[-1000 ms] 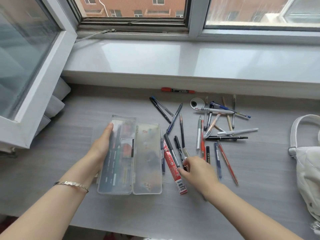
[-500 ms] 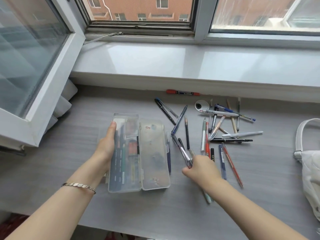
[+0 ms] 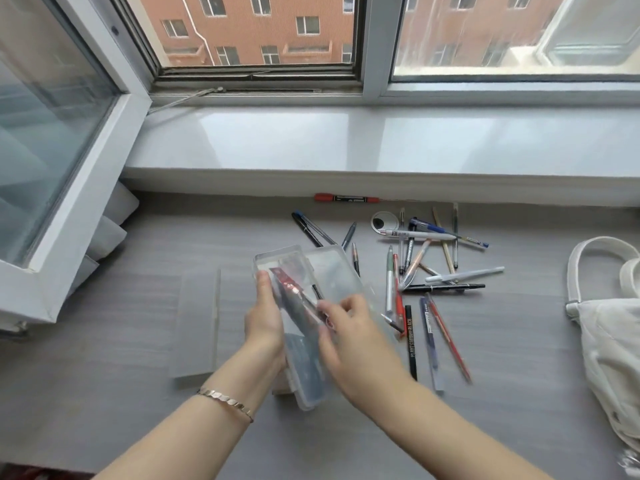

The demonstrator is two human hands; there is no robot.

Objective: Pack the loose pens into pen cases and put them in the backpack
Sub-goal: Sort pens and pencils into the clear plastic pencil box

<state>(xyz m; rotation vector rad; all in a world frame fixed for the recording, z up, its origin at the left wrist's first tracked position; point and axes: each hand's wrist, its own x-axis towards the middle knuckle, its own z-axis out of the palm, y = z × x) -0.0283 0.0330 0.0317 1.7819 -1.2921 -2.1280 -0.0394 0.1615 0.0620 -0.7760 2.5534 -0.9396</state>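
Left hand [image 3: 263, 320] gripped the case [image 3: 332, 271], tilted 11-to-5. Right hand [image 3: 349, 337] had pens [image 3: 308, 301] pinched in its fingers over it. The pile [image 3: 414, 263] sat at its 2 o'clock.

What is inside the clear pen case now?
A red packet and dark pens lie in the clear pen case. The right hand, gripping loose pens, covers its middle; blur hides the count.

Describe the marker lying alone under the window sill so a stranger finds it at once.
Start at the long white window sill and drop to the grey table right below its front edge. A red marker with a black middle band lies flat there, parallel to the sill. Unlike the scattered loose pens nearer the person, it lies apart, touching none.
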